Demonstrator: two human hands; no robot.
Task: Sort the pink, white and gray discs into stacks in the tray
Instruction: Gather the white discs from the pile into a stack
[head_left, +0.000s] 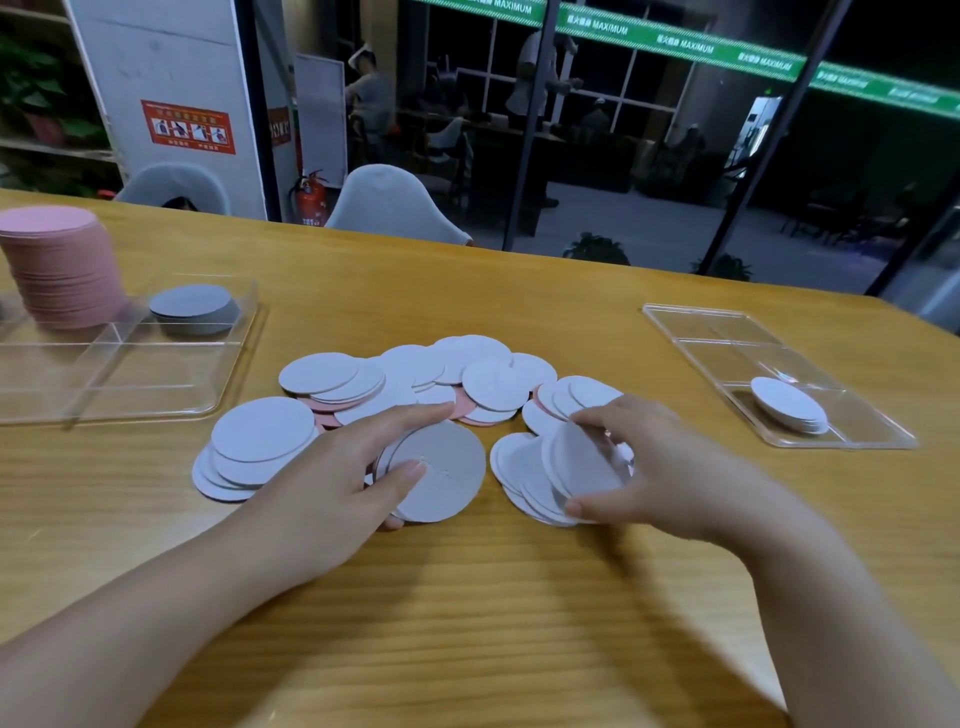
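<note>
Your left hand (332, 467) grips a small stack of round flat discs with a gray one on top (441, 467): the thumb lies across the gray face and the fingers curl around the far and under sides. It sits near the middle of the wooden table (467, 597), just towards your edge from the loose pile of white and pink discs (415, 374), and is touching it.

Your right hand (660, 467) pinches a white round disc (582, 462), tilted up off the table, between the thumb at its near rim and the fingers at its far rim. Below it lie several more white discs fanned out on the wood.

Toward the left edge of the table stands a clear plastic divided tray (156, 395). Its far left compartment holds a tall stack of pink discs (57, 265), and the far right compartment holds a low stack of gray discs (192, 309).

Near the right edge lies a second clear divided tray (717, 332), with a short stack of white discs (789, 405) in its near compartment
</note>
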